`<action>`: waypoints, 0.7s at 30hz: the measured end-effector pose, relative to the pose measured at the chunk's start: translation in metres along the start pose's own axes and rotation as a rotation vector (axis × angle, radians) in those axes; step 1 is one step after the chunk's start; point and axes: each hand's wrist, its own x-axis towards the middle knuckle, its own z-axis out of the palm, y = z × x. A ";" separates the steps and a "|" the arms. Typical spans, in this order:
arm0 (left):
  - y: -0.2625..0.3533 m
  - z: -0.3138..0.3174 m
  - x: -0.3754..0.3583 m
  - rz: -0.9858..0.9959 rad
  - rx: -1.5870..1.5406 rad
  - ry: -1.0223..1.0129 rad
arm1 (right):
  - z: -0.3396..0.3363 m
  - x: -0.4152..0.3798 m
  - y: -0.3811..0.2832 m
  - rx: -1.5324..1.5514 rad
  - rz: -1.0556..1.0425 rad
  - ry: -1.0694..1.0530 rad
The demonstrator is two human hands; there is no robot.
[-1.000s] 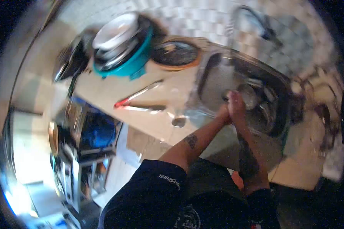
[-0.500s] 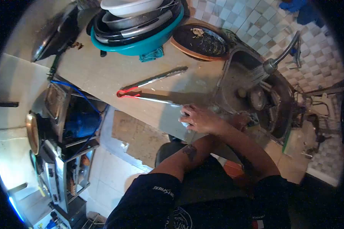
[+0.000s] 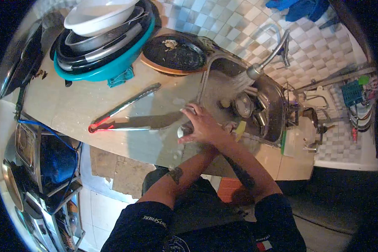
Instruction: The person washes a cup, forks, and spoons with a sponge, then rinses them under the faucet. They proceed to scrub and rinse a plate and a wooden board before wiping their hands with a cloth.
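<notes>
right hand (image 3: pixel 205 129): fingers spread around small pale item (image 3: pixel 183 131) | tongs (image 3: pixel 131 101) leftward, open end facing it | left hand (image 3: pixel 228 127): nearer yellow sponge (image 3: pixel 240 129), grip unclear

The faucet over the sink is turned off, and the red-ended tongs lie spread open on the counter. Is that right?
Not quite: the faucet is running, with water spraying into the sink, as the head view shows. The red-ended tongs do lie spread open on the counter.

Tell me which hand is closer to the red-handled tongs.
Right. Your right hand is just past the tongs' tips, over the counter; your left hand is farther, beside the sink.
</notes>
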 end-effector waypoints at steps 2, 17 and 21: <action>-0.001 0.003 -0.003 0.002 0.008 -0.004 | 0.002 -0.007 0.009 -0.030 0.063 0.016; 0.056 -0.078 0.045 -0.704 -0.929 0.440 | -0.090 -0.073 0.156 1.397 0.309 0.467; 0.112 -0.072 0.096 -0.362 -0.493 0.627 | -0.061 -0.094 0.184 1.200 0.213 0.616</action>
